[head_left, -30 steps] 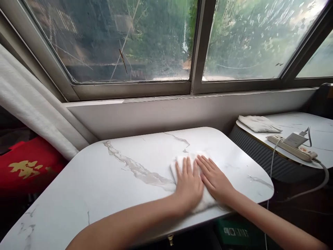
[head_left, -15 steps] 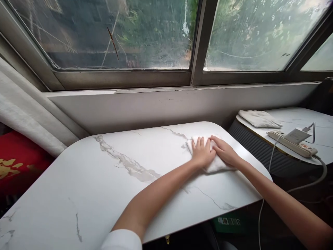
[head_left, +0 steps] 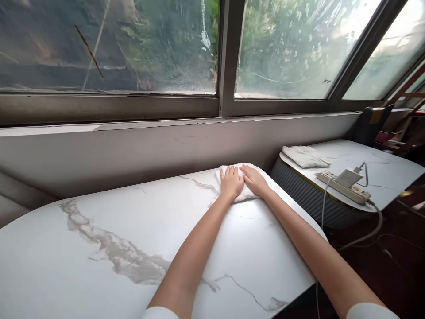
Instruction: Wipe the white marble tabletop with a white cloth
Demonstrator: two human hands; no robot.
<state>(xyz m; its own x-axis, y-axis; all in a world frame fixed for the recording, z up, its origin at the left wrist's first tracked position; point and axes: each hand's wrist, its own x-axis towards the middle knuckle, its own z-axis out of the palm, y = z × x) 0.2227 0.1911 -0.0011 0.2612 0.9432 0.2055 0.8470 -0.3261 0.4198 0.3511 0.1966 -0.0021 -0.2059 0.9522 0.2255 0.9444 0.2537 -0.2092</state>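
A white folded cloth (head_left: 244, 194) lies near the far right corner of a white marble-patterned table (head_left: 109, 248), close to the wall under the window. My left hand (head_left: 231, 183) and my right hand (head_left: 253, 179) both rest flat on the cloth, side by side, fingers stretched out and pointing toward the wall. Both arms reach far forward across the tabletop.
A second marble-topped table (head_left: 388, 170) stands to the right, with another folded white cloth (head_left: 303, 156) and a power strip (head_left: 343, 186) with a plug and cable on it. A wide window (head_left: 219, 48) and its grey sill run along the back.
Both hands have pushed the cloth away from me across the table, from the near right part to the far right corner by the wall. The view has shifted right.
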